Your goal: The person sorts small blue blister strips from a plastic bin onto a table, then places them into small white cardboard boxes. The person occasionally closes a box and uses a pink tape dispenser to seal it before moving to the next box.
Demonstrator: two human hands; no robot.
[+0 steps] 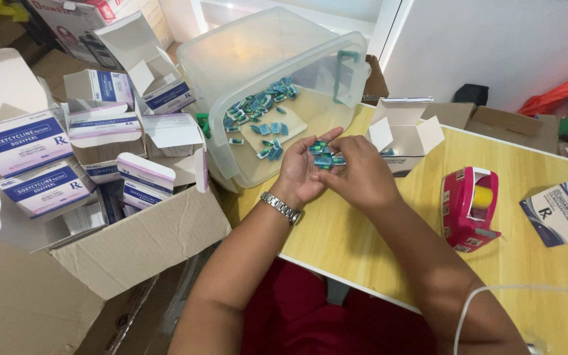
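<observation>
I'm cupping a pile of blue-green capsule strips [323, 156] in my left hand [302, 172], right hand [356, 172] grip pinching one; overfilling risks them sliding onto the counter [363, 243].

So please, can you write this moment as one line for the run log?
left hand: cupped, holds blister packs | right hand: fingers on same packs | clear plastic bin: tilted, more packs inside | pink tape dispenser: on table
</observation>
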